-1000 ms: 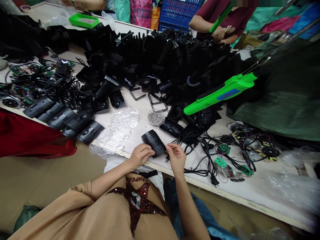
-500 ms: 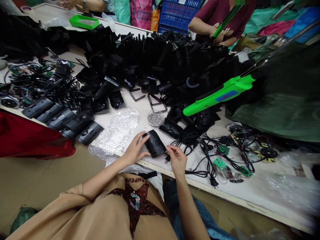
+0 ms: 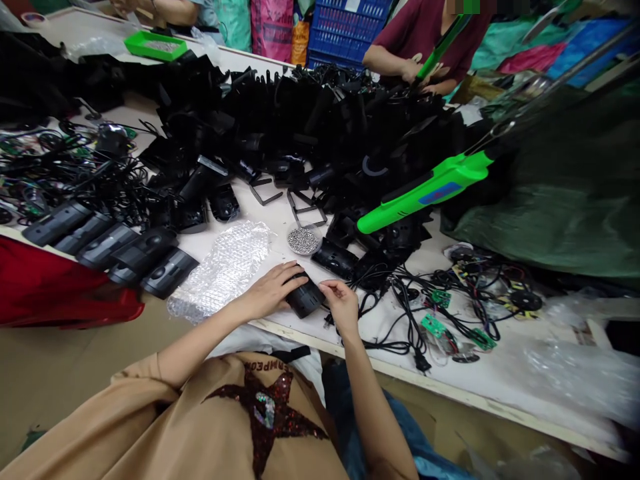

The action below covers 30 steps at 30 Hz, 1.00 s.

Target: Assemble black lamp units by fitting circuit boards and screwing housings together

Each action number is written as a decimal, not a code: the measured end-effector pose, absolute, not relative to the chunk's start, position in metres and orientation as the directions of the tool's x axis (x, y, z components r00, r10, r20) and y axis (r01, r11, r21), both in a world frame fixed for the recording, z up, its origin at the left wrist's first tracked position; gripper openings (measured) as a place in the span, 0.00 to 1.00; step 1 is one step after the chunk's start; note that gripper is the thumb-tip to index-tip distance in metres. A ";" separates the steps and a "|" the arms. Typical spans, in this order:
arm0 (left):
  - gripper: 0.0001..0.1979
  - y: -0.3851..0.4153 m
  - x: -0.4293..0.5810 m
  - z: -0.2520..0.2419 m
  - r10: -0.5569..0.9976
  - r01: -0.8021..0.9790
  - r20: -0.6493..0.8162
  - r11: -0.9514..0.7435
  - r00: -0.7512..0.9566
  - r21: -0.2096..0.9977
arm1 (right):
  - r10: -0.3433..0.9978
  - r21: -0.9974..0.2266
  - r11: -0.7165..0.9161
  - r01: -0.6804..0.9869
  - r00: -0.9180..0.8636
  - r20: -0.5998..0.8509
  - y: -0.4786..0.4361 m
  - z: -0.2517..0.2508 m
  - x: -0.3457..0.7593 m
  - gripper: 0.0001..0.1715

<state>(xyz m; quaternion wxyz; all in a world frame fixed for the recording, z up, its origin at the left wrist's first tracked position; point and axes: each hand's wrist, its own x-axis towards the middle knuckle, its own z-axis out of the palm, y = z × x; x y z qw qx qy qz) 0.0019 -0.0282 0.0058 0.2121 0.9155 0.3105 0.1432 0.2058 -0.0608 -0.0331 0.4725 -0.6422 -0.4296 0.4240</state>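
Observation:
A black plastic housing point(image 3: 306, 299) lies near the table's front edge. My left hand point(image 3: 273, 290) rests over its left end, with the fingers wrapped across the top. At the right end of the housing, my right hand point(image 3: 343, 303) is closed in a pinch; what sits between the fingertips, if anything, is too small to tell. Just beyond the housing stands a round dish of small metal screws point(image 3: 303, 239). A green electric screwdriver point(image 3: 425, 193) hangs over the table to the right.
Finished-looking black housings point(image 3: 170, 272) lie in a row at left, beside bubble wrap point(image 3: 220, 267). Black parts point(image 3: 320, 113) are heaped across the back. Cables and green circuit boards point(image 3: 434, 325) lie at right. A co-worker in a maroon shirt point(image 3: 400, 33) works across the table.
My left hand has closed down over the housing, which now lies flatter. The right hand stays pinched at its right end. The whole view has shifted slightly.

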 end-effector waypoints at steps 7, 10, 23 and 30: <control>0.27 -0.031 0.002 -0.001 0.632 0.478 0.163 -0.707 0.758 0.521 | 0.951 -0.964 -0.223 0.144 0.249 -0.182 -0.064 -0.034 0.205 0.11; 0.27 -0.032 0.003 -0.003 0.639 0.480 0.163 -0.699 0.752 0.530 | 0.946 -0.962 -0.228 0.148 0.266 -0.183 -0.065 -0.035 0.204 0.11; 0.26 -0.037 0.003 -0.001 0.638 0.475 0.162 -0.697 0.753 0.537 | 0.978 -0.962 -0.100 0.253 0.205 -0.047 -0.076 -0.032 0.206 0.09; 0.25 -0.040 0.003 -0.006 0.640 0.472 0.177 -0.700 0.747 0.536 | 0.982 -0.941 -0.016 0.338 0.181 0.048 -0.082 -0.026 0.208 0.07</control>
